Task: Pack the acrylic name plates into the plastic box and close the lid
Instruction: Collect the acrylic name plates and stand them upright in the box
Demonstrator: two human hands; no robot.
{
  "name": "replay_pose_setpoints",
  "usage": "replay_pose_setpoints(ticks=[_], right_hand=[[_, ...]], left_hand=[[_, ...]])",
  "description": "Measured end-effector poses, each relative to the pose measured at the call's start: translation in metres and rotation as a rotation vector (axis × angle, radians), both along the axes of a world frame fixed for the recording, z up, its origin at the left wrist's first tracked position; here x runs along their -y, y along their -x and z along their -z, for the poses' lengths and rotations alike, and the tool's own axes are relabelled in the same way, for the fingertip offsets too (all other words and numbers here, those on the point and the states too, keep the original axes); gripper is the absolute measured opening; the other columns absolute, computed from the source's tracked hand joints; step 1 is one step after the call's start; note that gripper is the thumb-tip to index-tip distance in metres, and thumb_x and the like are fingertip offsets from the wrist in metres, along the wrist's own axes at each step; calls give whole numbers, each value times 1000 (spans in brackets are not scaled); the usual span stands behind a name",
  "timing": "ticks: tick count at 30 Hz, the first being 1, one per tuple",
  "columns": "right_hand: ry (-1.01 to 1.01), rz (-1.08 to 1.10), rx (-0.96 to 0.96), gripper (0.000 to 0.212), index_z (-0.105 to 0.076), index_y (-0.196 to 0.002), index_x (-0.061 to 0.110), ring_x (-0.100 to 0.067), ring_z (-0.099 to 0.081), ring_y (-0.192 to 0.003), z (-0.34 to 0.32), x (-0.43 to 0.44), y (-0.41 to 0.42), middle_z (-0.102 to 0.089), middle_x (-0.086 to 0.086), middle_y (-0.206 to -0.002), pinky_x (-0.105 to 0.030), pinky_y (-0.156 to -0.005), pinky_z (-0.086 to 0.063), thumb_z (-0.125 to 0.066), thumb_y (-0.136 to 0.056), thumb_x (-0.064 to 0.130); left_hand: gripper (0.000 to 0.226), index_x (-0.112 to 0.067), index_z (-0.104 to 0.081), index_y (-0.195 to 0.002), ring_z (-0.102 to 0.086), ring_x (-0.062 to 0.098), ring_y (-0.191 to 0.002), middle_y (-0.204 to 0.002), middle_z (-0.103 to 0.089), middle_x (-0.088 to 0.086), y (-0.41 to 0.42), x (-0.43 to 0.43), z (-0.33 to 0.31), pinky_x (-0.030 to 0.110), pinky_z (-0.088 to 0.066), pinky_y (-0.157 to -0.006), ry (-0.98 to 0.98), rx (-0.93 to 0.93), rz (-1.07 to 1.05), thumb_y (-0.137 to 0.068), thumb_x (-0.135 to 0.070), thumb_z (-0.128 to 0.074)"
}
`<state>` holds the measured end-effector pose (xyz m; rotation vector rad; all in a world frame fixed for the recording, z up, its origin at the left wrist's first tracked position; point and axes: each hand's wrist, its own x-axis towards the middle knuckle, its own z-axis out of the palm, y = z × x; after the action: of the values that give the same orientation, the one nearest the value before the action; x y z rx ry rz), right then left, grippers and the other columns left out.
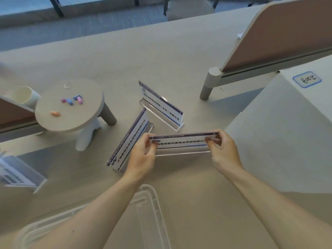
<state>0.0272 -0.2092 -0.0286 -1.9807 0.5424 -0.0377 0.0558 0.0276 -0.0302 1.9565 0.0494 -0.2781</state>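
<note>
At 6 o'clock, nearest the camera, a clear plastic box (150, 200) sits on the pale worktop (188, 186), its rim partly hidden behind two bare forearms. Just beyond it, both hands lift one acrylic plate (181, 143) clear of the surface at the frame's centre: the left hand (143, 157) pinches its left end between thumb and fingers (152, 141), and the right hand (224, 150) pinches its right end the same way. A second plate (129, 141) stands at 9 o'clock from the held one, angled away, its near end just beside the left hand. A third plate (159, 105) stands at 12 o'clock, apart from the held one. A large white carton (280, 133) with a handwritten label (307, 79) crowds the 3 o'clock side, close to the right hand. At 10 o'clock a small round stand (70, 108) carries coloured bits (71, 101); a cup (25, 96) sits behind it. Another stand (19, 173) sits at the 8 o'clock edge. Open worktop runs on toward 12 o'clock, bounded at 2 o'clock by a divider panel (280, 33). Grey floor (80, 24) and a chair (190, 8) lie beyond.
</note>
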Motion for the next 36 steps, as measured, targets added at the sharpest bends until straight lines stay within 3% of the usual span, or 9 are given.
replay_pose_setpoints(ticks=[5,8,11,16,19,26,29,32,36], right_hand=[[-29,23,81,5,-63,-96,21,-8,-67,-102,-48,-12,16,-72,7,-98,-22,-79,-51,-61,-98,26],[-26,30,158,9,-64,-98,19,-10,-68,-100,-98,-24,32,-71,4,-97,-28,-83,-55,-63,-96,28],[6,-1,248,10,-65,-99,19,-15,-70,-96,-154,-44,48,-73,2,-94,-38,-84,-57,-63,-96,27],[26,-108,373,9,-67,-99,21,-12,-71,-92,-238,-99,68,-74,8,-93,-46,-79,-60,-62,-96,28],[34,-205,435,10,-67,-97,19,-8,-70,-91,-276,-145,78,-74,9,-92,-40,-77,-60,-63,-96,28],[59,-435,515,12,-64,-90,39,1,-68,-91,-327,-290,104,-72,17,-90,-15,-70,-53,-63,-95,29],[111,-488,538,11,-63,-91,41,10,-64,-90,-335,-359,114,-69,23,-88,-10,-67,-54,-63,-94,31],[169,-543,542,7,-66,-95,31,-4,-67,-91,-331,-425,125,-71,15,-90,-31,-71,-60,-61,-95,36],[96,-556,570,6,-60,-98,29,17,-61,-90,-324,-506,142,-62,28,-89,-5,-66,-51,-63,-96,24]], left_hand=[[14,-22,-68,-100,-62,-6,-76,-86,-70,-15,9,-12,-49,12,-44,-73,61,66,-9,-105,-15,-57],[15,-23,-70,-100,-60,-2,-68,-83,-71,-15,21,-35,-99,29,-46,-67,93,79,-2,-106,-18,-58],[15,-22,-72,-102,-62,22,-81,-97,-75,2,32,-67,-162,54,-53,-74,118,26,37,-106,-25,-57],[17,-24,-74,-101,-66,16,-87,-94,-74,-2,56,-135,-269,45,-58,-85,112,68,24,-105,-18,-58],[9,-25,-74,-103,-74,30,-97,-104,-78,6,74,-190,-318,58,-58,-97,-17,117,67,-96,-30,-72],[51,-33,-63,-131,-65,-5,-114,-126,-68,-22,130,-303,-405,21,-49,-102,-471,369,169,-85,-36,-83],[42,-35,-65,-132,-69,3,-111,-124,-74,-15,142,-350,-411,27,-53,-101,-664,237,309,-92,-32,-76],[18,-33,-75,-112,-72,17,-95,-103,-79,-9,153,-404,-405,38,-58,-90,-791,210,385,-100,-25,-65],[17,-30,-76,-105,-65,22,-89,-94,-75,-9,173,-480,-395,38,-55,-83,-849,222,351,-102,-26,-60]])
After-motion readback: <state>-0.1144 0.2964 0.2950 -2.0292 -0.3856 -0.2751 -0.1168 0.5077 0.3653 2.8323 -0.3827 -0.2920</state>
